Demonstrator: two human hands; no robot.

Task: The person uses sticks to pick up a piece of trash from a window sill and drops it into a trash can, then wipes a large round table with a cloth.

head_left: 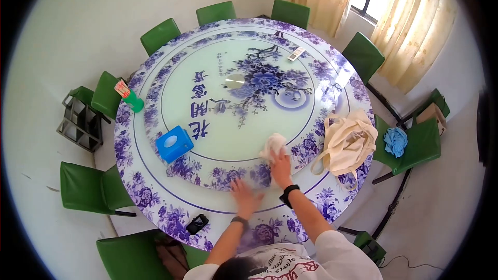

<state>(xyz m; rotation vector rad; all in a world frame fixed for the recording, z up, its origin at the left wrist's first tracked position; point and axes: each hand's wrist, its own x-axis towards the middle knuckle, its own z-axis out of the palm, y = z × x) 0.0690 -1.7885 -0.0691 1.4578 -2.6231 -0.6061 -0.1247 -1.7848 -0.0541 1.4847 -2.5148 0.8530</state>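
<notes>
A round glass turntable (228, 145) with purple flowers and dark characters sits on the larger flower-patterned table (150, 197). My right hand (281, 170), with a black band at the wrist, presses a crumpled white cloth (273, 148) against the near right part of the turntable. Its fingertips are partly lost against the cloth. Near the turntable's front edge, my left hand (245, 197) is slightly blurred, its fingers spread and nothing in them. Right of my right hand lies a cream cloth bag (350, 142).
On the turntable are a blue tissue box (175, 144) and a white remote-like object (296, 54). A green toothpick holder (135, 102) and a small black device (197, 224) rest on the outer table. Green chairs (85, 187) surround it; one holds a blue cloth (395, 142).
</notes>
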